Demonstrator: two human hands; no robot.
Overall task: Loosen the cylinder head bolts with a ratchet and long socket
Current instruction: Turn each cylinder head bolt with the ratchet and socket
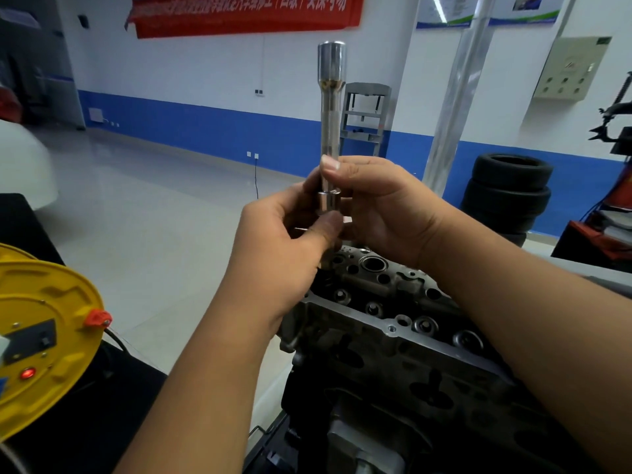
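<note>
A long chrome socket (pixel 331 107) stands upright in front of me, its wide end on top. My right hand (pixel 379 213) grips its lower shaft, thumb pressed against the side. My left hand (pixel 284 244) pinches the short chrome piece (pixel 327 204) joined to the bottom of the socket. Both hands hover just above the far end of the grey cylinder head (pixel 393 323), which lies below with its round bores and valve seats showing. The ratchet's handle is hidden behind my hands, if it is there.
A yellow cable reel (pixel 44 340) with a red lamp sits on the black bench at the left. Stacked tyres (pixel 509 193) stand at the back right beside a slanted metal post (pixel 455 107). A grey press frame (pixel 366 118) stands against the blue-and-white wall.
</note>
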